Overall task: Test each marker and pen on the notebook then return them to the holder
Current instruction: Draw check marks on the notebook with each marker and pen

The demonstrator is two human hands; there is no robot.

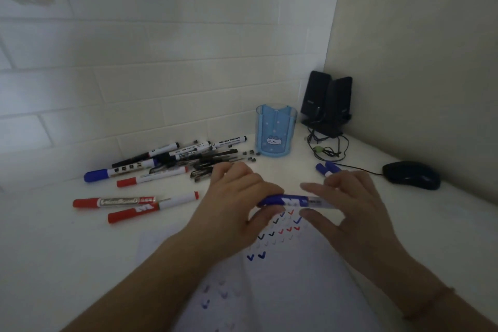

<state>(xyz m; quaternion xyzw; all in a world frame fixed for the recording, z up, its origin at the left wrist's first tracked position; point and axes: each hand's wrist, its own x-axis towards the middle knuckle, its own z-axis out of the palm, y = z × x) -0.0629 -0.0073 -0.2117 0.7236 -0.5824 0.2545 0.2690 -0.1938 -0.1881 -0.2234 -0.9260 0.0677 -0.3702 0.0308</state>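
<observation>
Left hand (237, 197) grips the blue marker (289, 201) by its cap end above the notebook (283, 277); right hand (347, 202) seems to pinch its other end. Holder (275, 131) stands behind.

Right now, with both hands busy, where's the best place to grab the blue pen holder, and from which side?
Grip the pen holder around its upright middle wall, coming from the front right. It stands upright and open-topped. Pens crowd its left, speakers and cables sit to its right and behind, so the near side looks freest.
</observation>
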